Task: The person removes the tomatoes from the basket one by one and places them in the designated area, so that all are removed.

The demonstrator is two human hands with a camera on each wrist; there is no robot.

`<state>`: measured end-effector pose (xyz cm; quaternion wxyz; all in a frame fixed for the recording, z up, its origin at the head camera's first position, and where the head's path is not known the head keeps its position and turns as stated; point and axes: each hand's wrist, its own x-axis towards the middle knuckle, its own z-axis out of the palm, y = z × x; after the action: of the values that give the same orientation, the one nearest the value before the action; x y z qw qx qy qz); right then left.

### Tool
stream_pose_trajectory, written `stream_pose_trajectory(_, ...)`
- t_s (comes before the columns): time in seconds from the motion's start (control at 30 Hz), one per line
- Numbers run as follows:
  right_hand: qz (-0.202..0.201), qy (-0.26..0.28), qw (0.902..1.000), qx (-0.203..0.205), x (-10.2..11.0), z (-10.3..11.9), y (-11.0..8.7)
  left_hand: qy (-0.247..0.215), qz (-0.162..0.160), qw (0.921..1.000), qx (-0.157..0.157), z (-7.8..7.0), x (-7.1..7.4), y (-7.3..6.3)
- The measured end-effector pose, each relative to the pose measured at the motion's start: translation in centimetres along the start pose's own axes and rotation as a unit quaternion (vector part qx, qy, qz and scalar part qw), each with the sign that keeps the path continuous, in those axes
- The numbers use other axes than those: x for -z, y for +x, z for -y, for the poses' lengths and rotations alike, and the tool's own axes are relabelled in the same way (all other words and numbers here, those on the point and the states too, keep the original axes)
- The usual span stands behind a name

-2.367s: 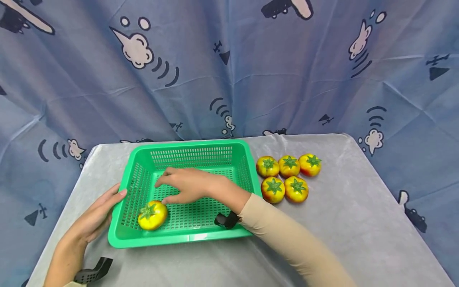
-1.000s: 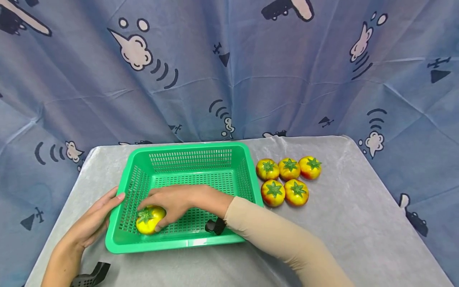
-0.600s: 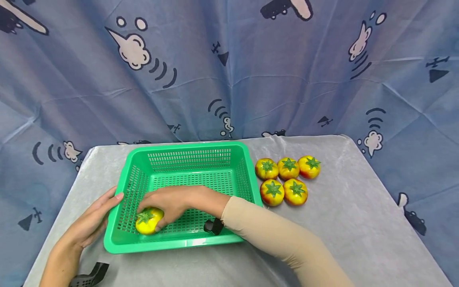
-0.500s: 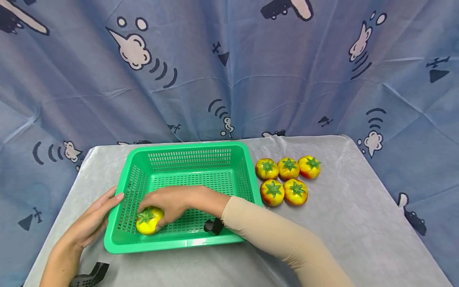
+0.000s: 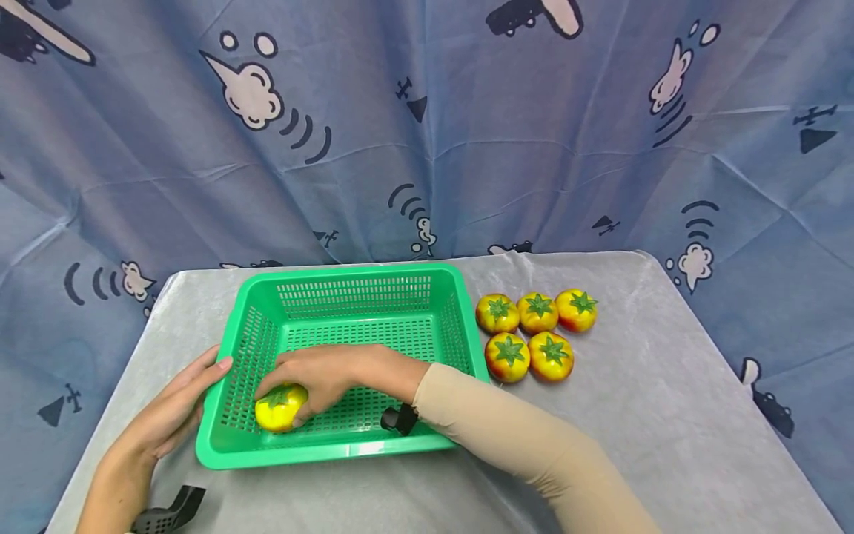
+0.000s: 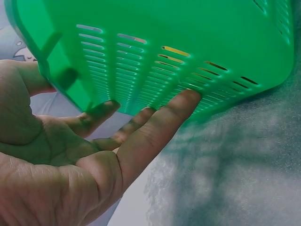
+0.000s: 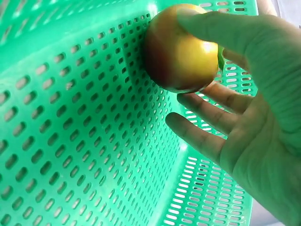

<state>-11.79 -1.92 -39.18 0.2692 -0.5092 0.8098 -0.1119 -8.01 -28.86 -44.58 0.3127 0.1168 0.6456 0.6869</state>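
Observation:
A green plastic basket (image 5: 347, 450) with slotted walls stands on the table. Inside its near left corner is a yellow-red tomato (image 5: 276, 415) with a green star-shaped top. My right hand (image 5: 322, 374) reaches in from the right and grips this tomato between thumb and fingers. In the right wrist view the thumb lies across the tomato (image 7: 181, 52), and two fingertips show below it, partly apart from it. My left hand (image 5: 170, 408) holds the basket's left side, its thumb over the rim and its fingers (image 6: 157, 132) against the outer wall.
Several matching tomatoes (image 5: 509, 357) sit in two rows on the grey cloth (image 5: 640, 415), just right of the basket. A blue patterned curtain (image 5: 373, 133) hangs behind the table. A black wrist mount (image 5: 399, 420) is on my right wrist, over the basket's near side.
My right hand has come down from above the basket floor and taken hold of the tomato. Over the last half second the tomato has tilted slightly. My left hand stays at the rim.

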Motion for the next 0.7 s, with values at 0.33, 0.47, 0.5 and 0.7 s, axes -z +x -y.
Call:
stream_pose_trajectory(0.33, -0.012, 0.011, 0.9999, 0.004, 0.17, -0.04, 0.27, 0.010, -0.003, 0.9999, -0.002, -0.66, 0.02, -0.14)
stream_pose_trajectory(0.47, -0.010, 0.020, 0.9997, 0.011, 0.28, -0.08, 0.27, 0.002, 0.003, 1.0000, -0.006, -0.83, 0.06, -0.23)
stream_pose_trajectory(0.5, -0.010, 0.022, 0.9996, 0.013, 0.31, -0.09, 0.24, 0.001, 0.003, 1.0000, -0.007, -0.85, 0.04, -0.22)
stream_pose_trajectory(0.7, 0.001, 0.020, 0.9998, 0.007, 0.22, -0.08, 0.17, 0.001, 0.007, 1.0000, -0.001, -0.60, -0.20, -0.25)
